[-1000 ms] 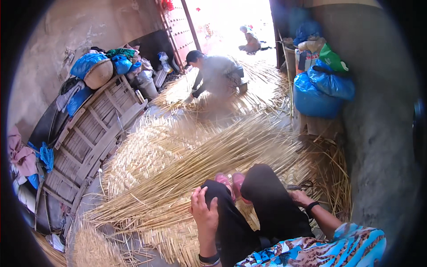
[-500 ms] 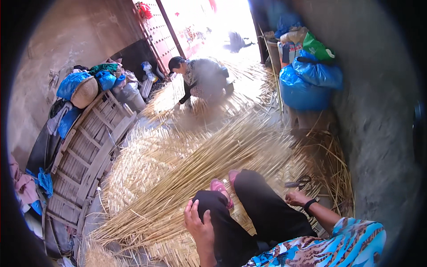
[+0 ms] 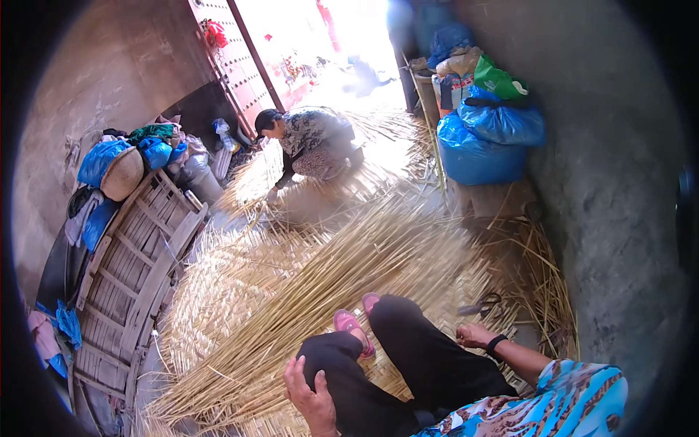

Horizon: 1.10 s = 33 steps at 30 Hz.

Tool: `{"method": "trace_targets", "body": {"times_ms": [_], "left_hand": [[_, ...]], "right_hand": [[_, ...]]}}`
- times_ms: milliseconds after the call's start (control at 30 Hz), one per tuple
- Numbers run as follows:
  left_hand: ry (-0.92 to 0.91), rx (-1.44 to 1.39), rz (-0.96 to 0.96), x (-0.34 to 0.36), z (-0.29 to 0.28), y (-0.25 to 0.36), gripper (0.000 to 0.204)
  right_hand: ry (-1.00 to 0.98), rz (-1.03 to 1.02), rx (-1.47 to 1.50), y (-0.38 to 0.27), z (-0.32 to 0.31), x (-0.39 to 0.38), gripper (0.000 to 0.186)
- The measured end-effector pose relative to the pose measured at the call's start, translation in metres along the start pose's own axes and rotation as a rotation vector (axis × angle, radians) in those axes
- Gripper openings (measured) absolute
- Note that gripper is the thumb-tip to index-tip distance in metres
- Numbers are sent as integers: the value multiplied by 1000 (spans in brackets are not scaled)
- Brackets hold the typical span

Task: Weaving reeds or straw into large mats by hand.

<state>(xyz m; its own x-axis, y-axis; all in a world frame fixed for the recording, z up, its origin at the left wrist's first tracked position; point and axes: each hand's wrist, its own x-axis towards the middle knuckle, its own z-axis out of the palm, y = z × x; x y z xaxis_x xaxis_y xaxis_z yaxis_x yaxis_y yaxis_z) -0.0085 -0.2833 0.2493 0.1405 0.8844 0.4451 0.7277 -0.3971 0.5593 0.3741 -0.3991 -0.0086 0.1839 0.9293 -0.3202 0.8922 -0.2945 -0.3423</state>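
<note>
My left hand [image 3: 309, 397] rests against my left knee, fingers stretched and somewhat apart, thumb raised, with nothing in it. My right hand [image 3: 475, 336] is closed beside my right leg; whether anything is inside its curled fingers is hidden. Just beyond it lies a pair of scissors [image 3: 480, 304] with dark handles, on the woven mat [image 3: 207, 288]. A long bundle of pale dry reed stalks [image 3: 291, 313] stretches diagonally across the mat in front of my pink shoes [image 3: 351, 325].
Farther off, a person [image 3: 313, 142] crouches over more reed strips by the bright doorway. A slatted wooden frame [image 3: 131, 280] leans at the left, with bags and cloths above it. Stuffed blue bags [image 3: 484, 149] stand along the right wall, loose stalks [image 3: 542, 273] below them.
My view has shifted slightly, so the room appears farther left. Both my hands keep nearly the same pose. The crouching person still reaches down toward the strips.
</note>
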Motion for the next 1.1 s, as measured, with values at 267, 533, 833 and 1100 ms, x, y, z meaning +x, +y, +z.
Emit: {"method": "trace_targets", "body": {"times_ms": [267, 533, 833, 1100], "left_hand": [[0, 21, 48, 20, 19, 2, 40], [-31, 111, 23, 11, 14, -15, 42], [-43, 63, 48, 9, 10, -11, 39], [-79, 44, 17, 19, 11, 6, 38]], "right_hand": [[77, 71, 135, 12, -10, 5, 21], [60, 72, 354, 4, -17, -18, 27], [-28, 155, 381, 23, 1, -27, 29], [-70, 242, 364, 20, 7, -34, 29]]}}
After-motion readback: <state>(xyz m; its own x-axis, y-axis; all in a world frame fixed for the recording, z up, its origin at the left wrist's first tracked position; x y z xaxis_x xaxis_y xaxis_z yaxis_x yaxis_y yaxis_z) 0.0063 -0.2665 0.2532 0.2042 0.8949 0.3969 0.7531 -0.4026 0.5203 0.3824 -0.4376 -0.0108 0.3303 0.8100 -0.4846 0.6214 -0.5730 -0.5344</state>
